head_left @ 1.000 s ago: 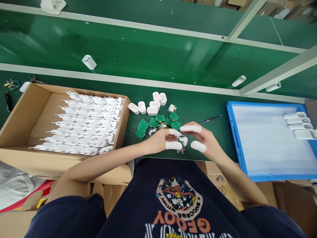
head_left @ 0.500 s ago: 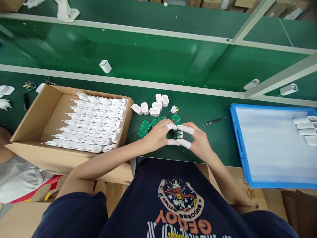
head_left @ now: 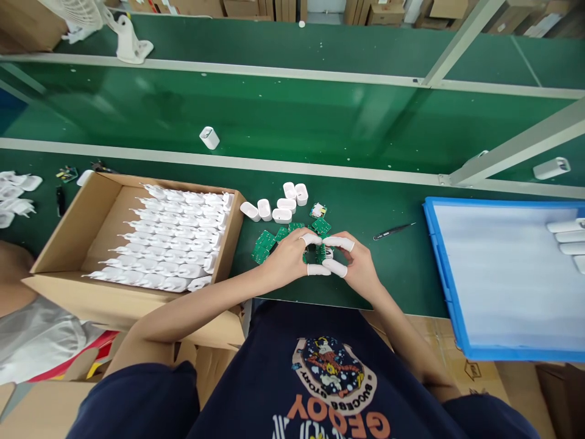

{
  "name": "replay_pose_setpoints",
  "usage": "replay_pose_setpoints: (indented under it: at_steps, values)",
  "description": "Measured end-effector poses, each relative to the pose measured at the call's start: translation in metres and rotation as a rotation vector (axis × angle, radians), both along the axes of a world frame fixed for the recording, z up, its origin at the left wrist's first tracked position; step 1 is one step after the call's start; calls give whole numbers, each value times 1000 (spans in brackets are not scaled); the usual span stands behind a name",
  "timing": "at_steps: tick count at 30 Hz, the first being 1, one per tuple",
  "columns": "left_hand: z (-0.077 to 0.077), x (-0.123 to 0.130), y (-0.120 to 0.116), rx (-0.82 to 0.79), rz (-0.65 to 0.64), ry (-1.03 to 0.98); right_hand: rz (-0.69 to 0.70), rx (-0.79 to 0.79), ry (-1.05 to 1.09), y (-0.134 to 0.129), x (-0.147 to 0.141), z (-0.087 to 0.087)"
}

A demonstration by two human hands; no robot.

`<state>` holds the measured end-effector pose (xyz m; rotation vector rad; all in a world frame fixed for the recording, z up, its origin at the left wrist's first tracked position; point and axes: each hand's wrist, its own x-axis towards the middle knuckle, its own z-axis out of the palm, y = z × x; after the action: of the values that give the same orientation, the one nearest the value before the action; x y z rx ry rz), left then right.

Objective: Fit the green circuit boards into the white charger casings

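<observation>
Above the front of the green table, my left hand and my right hand meet with white covers on the fingertips. Thumb and finger of each hand are pinched on a green circuit board, held on edge between them. A small white part with dark marks shows at the board's right side; whether it is joined to the board I cannot tell. Just beyond my left hand lie several loose green circuit boards. Small white open housings stand behind them, near another board with components.
On the left, a cardboard box holds rows of white housings. Black tweezers lie right of my hands. A blue-rimmed tray with white housings is at far right. Another person's arm shows at the left edge.
The view has shifted slightly, so the table items sit a little lower in the picture. Both hands keep their pinch on the board, with only slight finger movement.
</observation>
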<state>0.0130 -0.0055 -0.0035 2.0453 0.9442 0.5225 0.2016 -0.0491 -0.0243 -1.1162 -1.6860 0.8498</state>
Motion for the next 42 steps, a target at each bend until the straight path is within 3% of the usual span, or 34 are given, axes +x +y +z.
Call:
replay_pose_setpoints:
  at_steps: [5, 9, 11, 15, 18, 20, 25, 28, 32, 36, 42]
  values:
    - [4, -4, 6, -45, -65, -12, -6, -26, 183, 2, -2, -3]
    - [10, -5, 9, -70, -115, -101, -32, -7, 195, -3, -1, 3]
    - [13, -5, 9, -263, -114, -205, -40, 8, 215, -6, -1, 8]
    - [18, -6, 9, -866, -146, -464, -71, 60, 242, -9, 3, 17]
    - [20, -6, 8, -1031, -165, -544, -97, 69, 162, -11, 7, 25]
    - [19, -6, 7, -902, -142, -523, -102, 39, 107, -13, 8, 31]
    - [13, -4, 4, -204, -66, -282, -71, -38, 43, -14, -2, 38]
    - [6, -3, 3, 31, -78, -272, -96, -53, 48, -12, -7, 37]
    - [3, -6, 5, 283, -90, -297, -62, 20, 5, -9, -7, 37]
    - [15, -14, 13, 535, -166, -63, -56, 98, -78, -9, -2, 39]
    - [25, -28, 28, 627, 120, 454, -194, 116, -94, -13, 14, 29]
